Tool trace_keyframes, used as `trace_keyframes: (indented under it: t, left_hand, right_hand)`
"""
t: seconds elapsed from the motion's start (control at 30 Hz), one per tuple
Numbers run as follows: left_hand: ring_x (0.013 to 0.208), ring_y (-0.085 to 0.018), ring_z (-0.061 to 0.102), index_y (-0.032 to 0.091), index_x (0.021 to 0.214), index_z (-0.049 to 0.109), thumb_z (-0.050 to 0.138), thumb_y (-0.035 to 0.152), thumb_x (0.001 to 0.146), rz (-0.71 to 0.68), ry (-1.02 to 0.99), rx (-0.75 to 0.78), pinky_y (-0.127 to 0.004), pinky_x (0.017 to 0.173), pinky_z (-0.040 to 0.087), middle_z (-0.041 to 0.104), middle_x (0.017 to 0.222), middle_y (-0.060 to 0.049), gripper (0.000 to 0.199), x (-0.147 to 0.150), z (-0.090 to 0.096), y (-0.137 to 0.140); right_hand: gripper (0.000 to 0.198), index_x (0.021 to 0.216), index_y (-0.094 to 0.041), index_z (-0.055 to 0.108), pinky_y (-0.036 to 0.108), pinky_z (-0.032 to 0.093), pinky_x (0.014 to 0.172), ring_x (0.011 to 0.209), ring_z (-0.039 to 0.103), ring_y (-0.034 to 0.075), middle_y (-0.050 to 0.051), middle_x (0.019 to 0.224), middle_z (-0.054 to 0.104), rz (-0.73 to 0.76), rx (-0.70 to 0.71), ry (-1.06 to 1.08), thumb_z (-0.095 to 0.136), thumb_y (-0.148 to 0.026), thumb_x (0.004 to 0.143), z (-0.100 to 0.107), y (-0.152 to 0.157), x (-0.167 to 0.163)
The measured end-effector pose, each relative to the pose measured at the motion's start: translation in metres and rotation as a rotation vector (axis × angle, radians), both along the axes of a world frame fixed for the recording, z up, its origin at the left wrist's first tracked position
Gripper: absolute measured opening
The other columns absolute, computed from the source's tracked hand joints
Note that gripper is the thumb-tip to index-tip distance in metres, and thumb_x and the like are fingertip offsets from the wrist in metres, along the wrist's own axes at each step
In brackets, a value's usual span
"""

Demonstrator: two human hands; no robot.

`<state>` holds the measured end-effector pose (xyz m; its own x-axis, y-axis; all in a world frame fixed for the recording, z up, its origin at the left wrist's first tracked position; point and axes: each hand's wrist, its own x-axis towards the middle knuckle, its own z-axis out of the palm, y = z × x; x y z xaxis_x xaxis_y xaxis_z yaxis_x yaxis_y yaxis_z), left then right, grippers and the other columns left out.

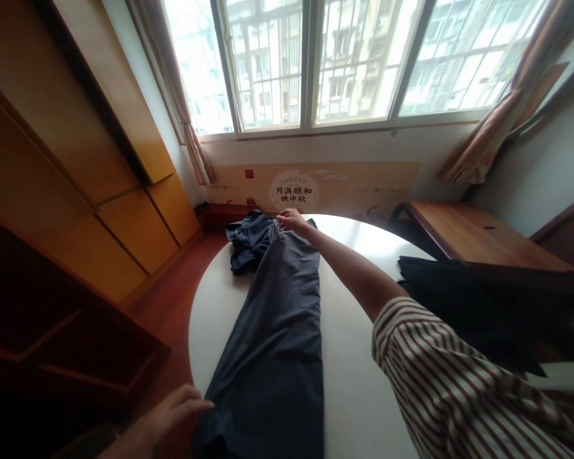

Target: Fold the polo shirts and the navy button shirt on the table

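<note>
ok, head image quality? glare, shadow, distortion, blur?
All in the head view: window washed out; soft glare on the table, far right; lower-left corner near black; cabinets lean outward, wide-angle style; left hand soft; garment dim at its near end.

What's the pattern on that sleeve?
The sleeve has stripes, dark brownish-red and pale cream. It shows in the head view, the only one here.

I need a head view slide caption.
Dark garment on white table: right hand at its far part, left hand at left edge.
</note>
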<state>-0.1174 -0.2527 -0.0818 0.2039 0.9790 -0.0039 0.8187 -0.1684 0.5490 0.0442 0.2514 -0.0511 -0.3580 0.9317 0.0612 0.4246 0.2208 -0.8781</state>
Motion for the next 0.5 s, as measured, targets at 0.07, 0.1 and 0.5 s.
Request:
trace_keyframes:
  t: [0.07,0.1,0.5]
  left_hand:
    - [0.113,-0.024,0.065,0.03,0.121,0.068,0.066,0.037,0.084,0.147,-0.024,0.013,-0.03,0.097,0.054,0.067,0.125,-0.005,0.038,-0.008,-0.004,0.015]
    - [0.113,-0.025,0.065,0.028,0.118,0.07,0.062,0.041,0.087,0.233,-0.038,0.037,-0.033,0.098,0.054,0.068,0.123,-0.006,0.034,-0.01,-0.009,0.027]
    - [0.086,-0.026,0.071,0.011,0.122,0.062,0.069,0.066,0.073,0.455,-0.391,-0.186,-0.033,0.078,0.056,0.074,0.098,-0.012,0.075,0.026,-0.046,0.159]
  right_hand:
    - [0.008,0.094,-0.015,0.068,0.022,0.054,0.068,0.076,0.068,0.014,0.003,0.084,0.071,-0.057,0.033,0.004,0.068,-0.02,0.088,-0.006,-0.002,0.021]
    - [0.009,0.092,-0.015,0.069,0.022,0.053,0.072,0.083,0.068,0.016,0.004,0.088,0.072,-0.097,0.042,-0.003,0.07,-0.017,0.084,-0.008,-0.003,0.034]
    - [0.03,0.118,-0.015,0.061,0.036,0.058,0.076,0.09,0.066,0.018,0.007,0.112,0.065,-0.218,-0.256,-0.035,0.061,-0.035,0.096,-0.045,0.012,0.096]
